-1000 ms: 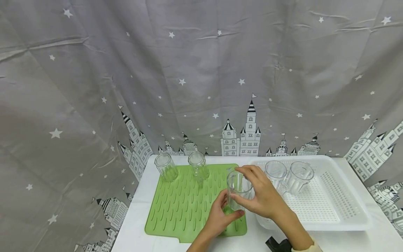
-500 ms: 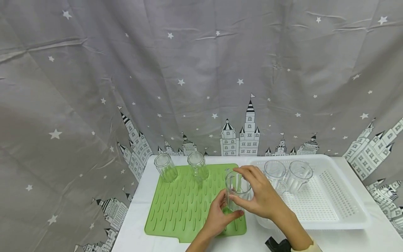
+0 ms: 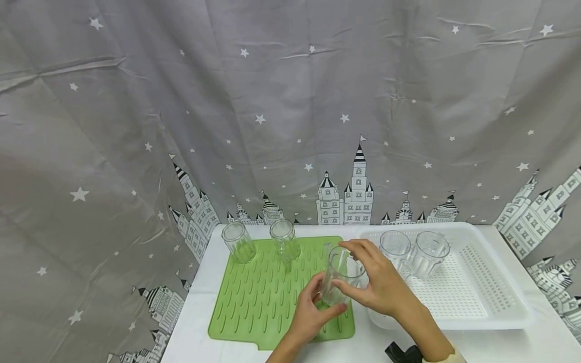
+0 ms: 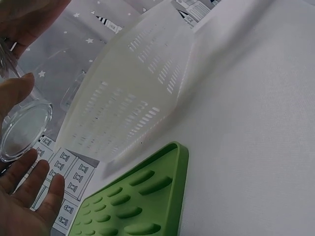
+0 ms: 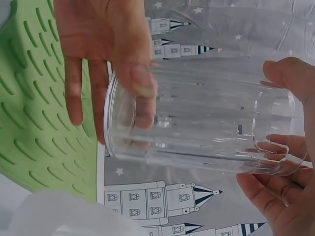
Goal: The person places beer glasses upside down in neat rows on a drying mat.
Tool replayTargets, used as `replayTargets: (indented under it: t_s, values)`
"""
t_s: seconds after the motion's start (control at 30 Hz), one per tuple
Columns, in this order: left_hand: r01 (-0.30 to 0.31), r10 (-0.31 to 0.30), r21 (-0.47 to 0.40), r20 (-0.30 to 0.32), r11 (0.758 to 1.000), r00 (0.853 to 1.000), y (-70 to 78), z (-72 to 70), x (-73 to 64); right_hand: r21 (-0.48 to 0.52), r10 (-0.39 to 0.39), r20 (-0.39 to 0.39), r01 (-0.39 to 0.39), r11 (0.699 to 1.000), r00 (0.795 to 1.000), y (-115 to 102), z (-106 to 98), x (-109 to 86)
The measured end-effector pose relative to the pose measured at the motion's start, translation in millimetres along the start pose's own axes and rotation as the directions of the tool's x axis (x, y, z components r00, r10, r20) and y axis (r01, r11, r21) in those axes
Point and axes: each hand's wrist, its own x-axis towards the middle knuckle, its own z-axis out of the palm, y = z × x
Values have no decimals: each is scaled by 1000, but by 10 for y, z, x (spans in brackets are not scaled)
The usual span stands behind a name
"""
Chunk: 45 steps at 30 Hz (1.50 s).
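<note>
1. The left hand (image 3: 313,310) has its thumb and index finger closed on the lower part of a clear, cylindrical glass mug (image 3: 335,285), its other fingers spread loosely.
2. The right hand (image 3: 379,285) grips the same mug near its rim, thumb opposite curved fingers.
3. That mug tilts in the air over the 3 o'clock edge of a green, rectangular, ridged mat (image 3: 256,302), its base apart from the mat.
4. From the mug, towards 10 o'clock, a tall, clear, cylindrical glass (image 3: 239,243) and a clear, handled glass mug (image 3: 283,241) stand near the mat's far edge.
5. At 3 o'clock, a white, perforated plastic basket (image 3: 504,315) holds two clear, round-rimmed glasses (image 3: 428,257), side by side.
6. A white tabletop (image 3: 190,307) carries everything; a grey, star-patterned curtain (image 3: 272,91) hangs at 12 o'clock.
</note>
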Motion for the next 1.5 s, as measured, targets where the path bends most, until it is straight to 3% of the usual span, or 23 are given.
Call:
replayTargets:
  t_s: [0.17, 0.53, 1.07, 1.23, 1.5]
  values:
    - [7, -7, -13, -27, 1000, 1000, -21, -47, -11, -3, 25, 8, -25, 1000, 1000, 42, -22, -39]
    - [-60, 58, -20, -96, 998, 994, 13, -133, -26, 20, 112, 35, -113, 993, 993, 150, -37, -160]
    - [-166, 158, -39, -157, 985, 975, 181, -294, -16, 122, 281, 141, -298, 947, 949, 278, 107, -408]
    - [-197, 191, -23, -169, 980, 967, 263, -322, -22, 156, 292, 163, -316, 936, 943, 254, 180, -456]
    - [-234, 236, 28, -162, 972, 958, 321, -328, -21, 132, 244, 188, -270, 954, 952, 191, 278, -473]
